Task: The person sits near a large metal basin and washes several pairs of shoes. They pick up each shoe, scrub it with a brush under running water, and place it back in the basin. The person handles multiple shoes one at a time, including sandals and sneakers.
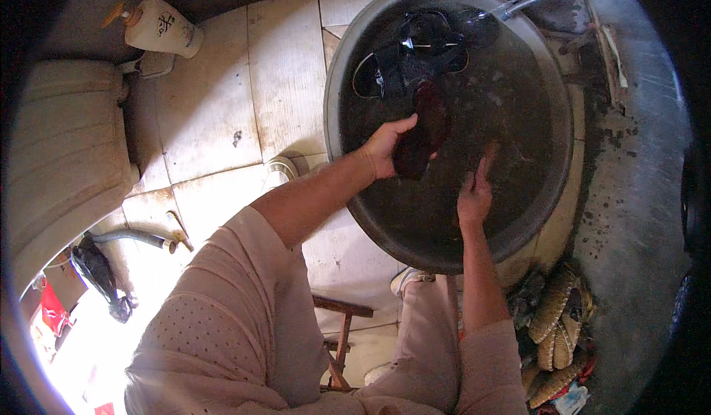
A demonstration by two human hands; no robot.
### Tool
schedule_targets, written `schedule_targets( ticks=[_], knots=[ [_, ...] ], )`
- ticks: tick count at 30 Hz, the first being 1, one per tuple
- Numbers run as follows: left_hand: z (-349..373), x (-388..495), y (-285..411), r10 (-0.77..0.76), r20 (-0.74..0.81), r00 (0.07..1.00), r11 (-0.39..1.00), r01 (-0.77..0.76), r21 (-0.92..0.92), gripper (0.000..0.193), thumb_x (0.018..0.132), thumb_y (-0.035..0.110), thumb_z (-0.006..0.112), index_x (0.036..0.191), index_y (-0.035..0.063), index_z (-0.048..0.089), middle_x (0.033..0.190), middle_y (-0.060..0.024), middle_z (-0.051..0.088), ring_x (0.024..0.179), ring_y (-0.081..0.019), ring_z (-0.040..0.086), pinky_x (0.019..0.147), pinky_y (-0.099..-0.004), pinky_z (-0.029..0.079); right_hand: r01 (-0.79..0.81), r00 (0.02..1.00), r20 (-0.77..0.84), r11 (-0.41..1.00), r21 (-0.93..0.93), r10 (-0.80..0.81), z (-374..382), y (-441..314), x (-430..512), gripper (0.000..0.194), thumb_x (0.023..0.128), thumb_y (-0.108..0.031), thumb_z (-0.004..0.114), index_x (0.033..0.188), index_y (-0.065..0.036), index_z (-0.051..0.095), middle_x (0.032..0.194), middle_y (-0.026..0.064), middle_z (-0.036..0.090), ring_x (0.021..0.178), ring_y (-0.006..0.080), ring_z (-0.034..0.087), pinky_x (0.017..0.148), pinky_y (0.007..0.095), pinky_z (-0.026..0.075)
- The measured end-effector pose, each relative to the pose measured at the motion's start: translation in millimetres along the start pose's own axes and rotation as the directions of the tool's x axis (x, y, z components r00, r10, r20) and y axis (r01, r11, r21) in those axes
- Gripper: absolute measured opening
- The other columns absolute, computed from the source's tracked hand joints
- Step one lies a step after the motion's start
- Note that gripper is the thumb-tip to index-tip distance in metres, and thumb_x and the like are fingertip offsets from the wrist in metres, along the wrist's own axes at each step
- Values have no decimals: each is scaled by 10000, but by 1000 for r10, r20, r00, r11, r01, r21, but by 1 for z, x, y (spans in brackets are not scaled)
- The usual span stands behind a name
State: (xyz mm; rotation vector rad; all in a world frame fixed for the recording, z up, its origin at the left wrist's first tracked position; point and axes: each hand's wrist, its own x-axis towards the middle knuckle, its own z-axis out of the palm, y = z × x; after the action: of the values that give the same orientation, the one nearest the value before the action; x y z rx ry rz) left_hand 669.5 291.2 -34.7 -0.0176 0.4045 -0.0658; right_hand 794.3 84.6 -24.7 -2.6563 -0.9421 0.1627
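Observation:
A large dark round basin [447, 265] holds murky water. My left hand [389, 145] grips a dark red shoe-like item [422, 129] over the water, its thumb on the near side. To the right, my right hand [475, 193] is partly under the water's surface; a reddish-brown thing shows dimly at its fingertips, and whether it holds this I cannot tell. Dark items with pale curved edges [436, 43] lie in the water at the far side of the basin. A translucent hose or spout [522, 4] reaches over the basin's far right rim.
A white pump bottle [164, 26] stands on the tiled floor at the far left, near a large pale ribbed container [72, 159]. A grey hose [133, 237] and a dark plastic bag [97, 270] lie at left. Woven-soled shoes [555, 326] are piled at lower right. A wooden stool [344, 309] shows below.

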Motion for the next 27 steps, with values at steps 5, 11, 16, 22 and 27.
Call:
schedule_targets(
  ticks=[5, 11, 16, 22, 27],
  knots=[
    [4, -3, 3, -9, 2, 1000, 998, 9, -66, 534, 893, 463, 487, 1261, 76, 471, 1154, -162, 564, 1020, -316, 563, 839, -470, 486, 76, 997, -21, 918, 389, -74, -14, -40, -11, 460, 921, -143, 472, 1360, -30, 393, 956, 235, 629, 836, 374, 619, 735, 408, 482],
    [27, 5, -4, 91, -284, 954, 994, -102, -23, 503, 945, 435, 351, 1243, 49, 474, 1151, -162, 551, 1042, -320, 531, 903, -491, 408, 85, 955, 201, 848, 523, -219, -63, -118, -35, 437, 916, -148, 484, 1341, -57, 435, 998, 246, 622, 833, 353, 630, 713, 380, 488],
    [19, 21, -12, 149, -314, 938, 988, -129, 84, 417, 940, 350, 368, 1186, 43, 508, 1104, -139, 562, 997, -289, 545, 900, -459, 408, -286, 884, 466, 847, 449, 51, -44, -115, -1, 422, 949, -140, 436, 1362, -60, 416, 919, 147, 632, 801, 127, 576, 723, 281, 462],
    [38, 13, -7, 333, -549, 767, 909, -106, 403, 387, 920, 332, 398, 1140, 41, 529, 1107, -146, 553, 997, -294, 535, 881, -455, 421, 103, 918, 344, 956, 274, -197, -51, -109, -33, 453, 934, -185, 476, 1378, -129, 406, 865, 181, 598, 748, 241, 605, 688, 344, 485],
    [35, 23, -15, 389, -515, 764, 901, -198, 386, 388, 917, 293, 457, 1202, 32, 498, 1203, -167, 510, 1095, -321, 483, 942, -470, 380, 128, 890, 438, 991, 28, -127, -73, -113, -7, 451, 923, -231, 499, 1367, -192, 426, 817, 180, 558, 687, 301, 601, 613, 386, 494]
  ],
)
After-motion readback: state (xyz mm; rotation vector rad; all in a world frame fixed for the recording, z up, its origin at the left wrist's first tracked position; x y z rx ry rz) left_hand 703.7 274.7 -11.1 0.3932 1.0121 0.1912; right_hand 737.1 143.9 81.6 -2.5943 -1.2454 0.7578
